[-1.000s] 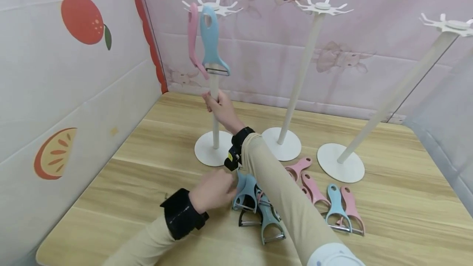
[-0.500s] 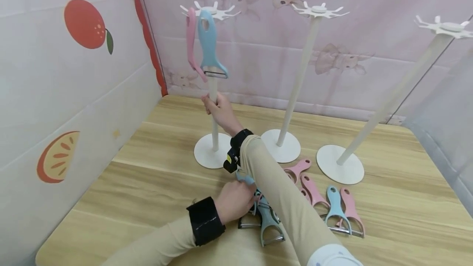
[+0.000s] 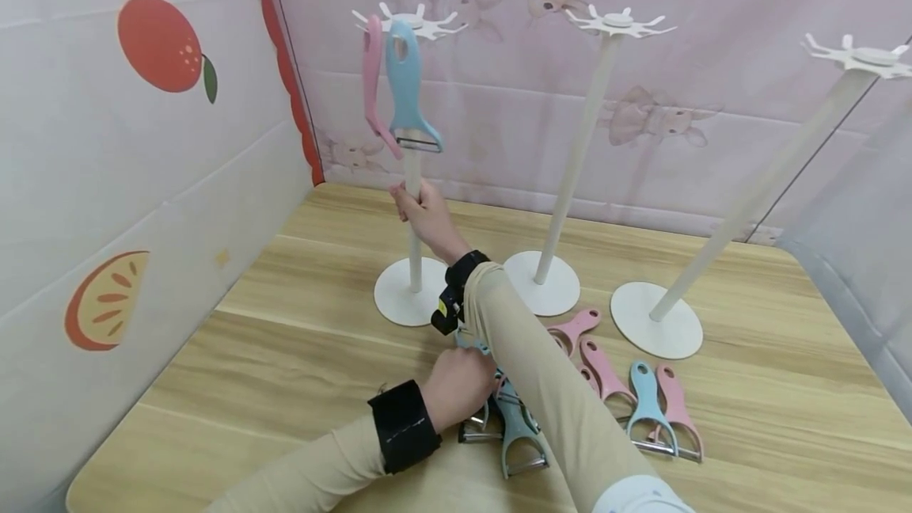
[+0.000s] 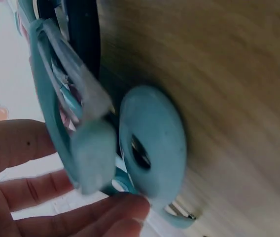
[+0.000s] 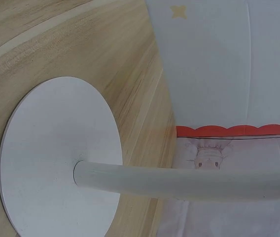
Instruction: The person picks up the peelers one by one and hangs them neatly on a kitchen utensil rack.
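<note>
My left hand (image 3: 461, 388) is down in the pile of vegetable peelers, partly hiding it. In the left wrist view, its thumb and fingers (image 4: 36, 190) close round a light blue peeler (image 4: 51, 98); a second blue peeler handle (image 4: 167, 143) lies alongside on the table. My right hand (image 3: 431, 216) grips the white pole (image 3: 415, 260) of the left stand. On that stand's hooked top (image 3: 420, 24) hang a pink peeler (image 3: 372, 74) and a blue peeler (image 3: 404, 81). The right wrist view shows the pole and round base (image 5: 56, 148), with the hand out of sight.
Two more white stands, a middle one (image 3: 580, 141) and a right one (image 3: 769, 188), have bare hooks. Right of my right forearm (image 3: 549, 386) lie several pink peelers (image 3: 602, 362) and a blue one (image 3: 647, 398). Printed cloth walls (image 3: 684, 117) enclose the wooden table (image 3: 285, 339).
My left hand has moved right, deeper over the blue peelers, then stayed nearly still. My right hand keeps its hold on the pole.
</note>
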`<state>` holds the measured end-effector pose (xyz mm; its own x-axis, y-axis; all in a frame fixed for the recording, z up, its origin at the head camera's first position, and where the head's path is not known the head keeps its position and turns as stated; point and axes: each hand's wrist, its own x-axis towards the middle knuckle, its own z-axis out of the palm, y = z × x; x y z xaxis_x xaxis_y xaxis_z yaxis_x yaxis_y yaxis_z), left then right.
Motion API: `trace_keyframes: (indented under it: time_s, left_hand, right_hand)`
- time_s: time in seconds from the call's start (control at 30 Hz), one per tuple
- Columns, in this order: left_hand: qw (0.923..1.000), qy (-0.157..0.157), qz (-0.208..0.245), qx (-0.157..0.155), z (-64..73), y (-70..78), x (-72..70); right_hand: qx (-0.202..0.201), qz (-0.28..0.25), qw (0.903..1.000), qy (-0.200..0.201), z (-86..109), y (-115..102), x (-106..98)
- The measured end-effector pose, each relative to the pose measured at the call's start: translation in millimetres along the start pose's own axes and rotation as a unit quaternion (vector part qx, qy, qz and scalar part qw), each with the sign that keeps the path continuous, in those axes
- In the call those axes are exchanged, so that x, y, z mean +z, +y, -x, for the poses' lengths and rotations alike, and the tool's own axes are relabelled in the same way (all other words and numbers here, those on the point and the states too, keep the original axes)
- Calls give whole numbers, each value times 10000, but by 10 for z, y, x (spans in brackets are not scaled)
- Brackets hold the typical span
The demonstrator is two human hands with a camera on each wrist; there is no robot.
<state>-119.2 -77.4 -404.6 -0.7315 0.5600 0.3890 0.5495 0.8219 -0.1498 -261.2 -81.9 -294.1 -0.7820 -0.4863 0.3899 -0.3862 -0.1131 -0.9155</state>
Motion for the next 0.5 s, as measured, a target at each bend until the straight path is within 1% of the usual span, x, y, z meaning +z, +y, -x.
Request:
trace_keyframes:
  time_s: [0.07, 0.17, 0.23, 0.37, 0.5]
  left_hand:
    - [9997, 38, 231, -94, 1, -2, 12]
    - [9952, -24, 904, -385, 0, -5, 12]
    - [9914, -169, 1188, -527, -1, -6, -7]
    - [9855, -616, 1406, -724, 10, -20, -88]
    - [9751, -1014, 1785, -838, 85, -74, -211]
  right_hand:
    - [-17, 5, 10000, -2, 0, -2, 0]
    - [-49, 26, 10000, -4, -2, 5, 1]
    - [-64, -4, 10000, -3, -3, 11, 1]
    - [-101, -27, 9999, 12, -8, 18, 2]
    - [-82, -64, 9999, 24, -14, 25, 0]
